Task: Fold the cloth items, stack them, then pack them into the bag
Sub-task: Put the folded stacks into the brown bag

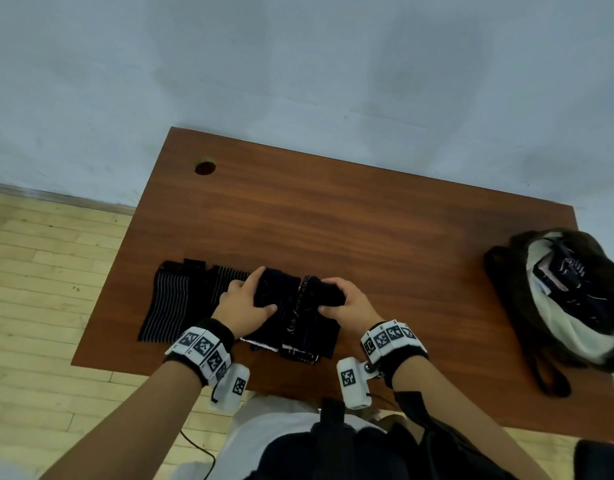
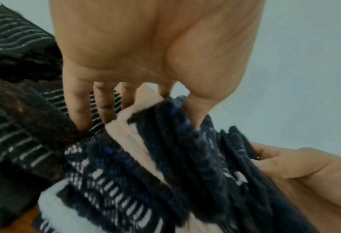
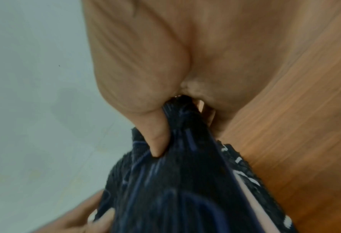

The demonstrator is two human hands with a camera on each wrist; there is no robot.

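Note:
A folded stack of dark navy patterned cloth (image 1: pixel 298 317) lies near the table's front edge. My left hand (image 1: pixel 246 303) grips its left side, thumb on top and fingers behind it (image 2: pixel 195 110). My right hand (image 1: pixel 343 299) pinches the stack's right side, thumb pressed into the fabric (image 3: pixel 157 141). A dark pinstriped cloth (image 1: pixel 174 303) lies flat just left of the stack, partly under it. A dark bag (image 1: pixel 568 299) with white lining sits at the table's right edge, with patterned cloth inside it.
The brown wooden table (image 1: pixel 350 220) has a round cable hole (image 1: pixel 205 167) at its far left. A pale wall stands behind it, and light wooden flooring (image 1: pixel 39 271) shows to the left. The bag's straps (image 1: pixel 551 382) trail toward the front edge.

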